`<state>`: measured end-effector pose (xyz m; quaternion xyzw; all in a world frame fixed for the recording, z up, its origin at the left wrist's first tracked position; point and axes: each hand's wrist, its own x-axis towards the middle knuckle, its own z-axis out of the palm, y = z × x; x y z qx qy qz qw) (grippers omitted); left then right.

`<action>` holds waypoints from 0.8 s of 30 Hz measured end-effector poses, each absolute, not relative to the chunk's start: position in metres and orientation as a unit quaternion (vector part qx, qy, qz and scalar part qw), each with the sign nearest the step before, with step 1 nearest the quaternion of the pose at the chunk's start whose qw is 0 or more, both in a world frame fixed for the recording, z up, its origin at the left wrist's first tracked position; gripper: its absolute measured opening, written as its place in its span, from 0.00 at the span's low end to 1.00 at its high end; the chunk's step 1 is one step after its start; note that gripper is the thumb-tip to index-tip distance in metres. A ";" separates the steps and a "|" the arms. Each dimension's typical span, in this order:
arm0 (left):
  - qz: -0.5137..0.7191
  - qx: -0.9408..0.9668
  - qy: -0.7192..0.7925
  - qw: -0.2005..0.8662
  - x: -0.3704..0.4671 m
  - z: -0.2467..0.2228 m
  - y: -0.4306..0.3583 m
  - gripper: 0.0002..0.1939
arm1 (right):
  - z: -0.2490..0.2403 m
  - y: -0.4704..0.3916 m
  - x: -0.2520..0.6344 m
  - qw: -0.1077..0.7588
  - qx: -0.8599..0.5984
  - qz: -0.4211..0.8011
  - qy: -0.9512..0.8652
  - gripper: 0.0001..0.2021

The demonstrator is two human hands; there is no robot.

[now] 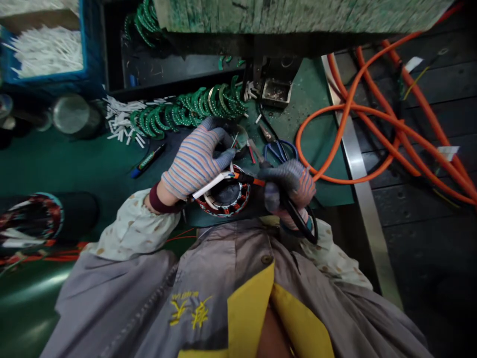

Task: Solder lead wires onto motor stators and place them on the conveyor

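Note:
My left hand (201, 156), in a striped glove with grey fingertips, reaches over a ring-shaped motor stator (244, 196) with copper windings. Its thumb and fingers pinch a thin wire (234, 140). Below that hand, a white sleeve (212, 185) and an orange-and-black lead (244, 177) lie across the stator. My right hand (288, 186), gloved alike, is closed around what looks like a soldering iron, its metal tip (257, 150) pointing up and left. A black cord (298, 219) loops down from this hand. The iron's handle is mostly hidden by the fingers.
Blue-handled scissors (276, 149) and a small metal tray (276, 93) lie beyond my right hand. Green curved pieces (190, 107) and white tubes (122, 119) line the back. Orange hose (352, 107) coils at right. A marker (148, 161) and another stator (55, 219) are left.

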<state>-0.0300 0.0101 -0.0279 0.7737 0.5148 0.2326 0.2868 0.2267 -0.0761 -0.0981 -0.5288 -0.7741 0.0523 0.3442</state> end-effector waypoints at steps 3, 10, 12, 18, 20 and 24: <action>0.230 0.769 0.517 0.296 -0.032 -0.026 0.010 0.09 | -0.113 -0.096 0.239 0.364 -0.499 0.035 -0.786 0.14; 0.228 0.753 0.530 0.316 -0.029 -0.022 0.014 0.15 | -0.109 -0.098 0.239 0.260 -0.538 0.024 -0.801 0.15; 0.219 0.759 0.526 0.316 -0.028 -0.020 0.015 0.16 | -0.108 -0.098 0.238 0.243 -0.544 0.037 -0.802 0.15; 0.200 0.771 0.524 0.302 -0.029 -0.019 0.016 0.18 | -0.119 -0.095 0.241 0.293 -0.502 0.072 -0.811 0.15; 0.203 0.768 0.523 0.308 -0.030 -0.019 0.016 0.19 | -0.125 -0.097 0.241 0.301 -0.494 0.090 -0.810 0.14; 0.208 0.762 0.528 0.312 -0.030 -0.018 0.015 0.20 | -0.115 -0.095 0.235 0.324 -0.522 0.107 -0.782 0.16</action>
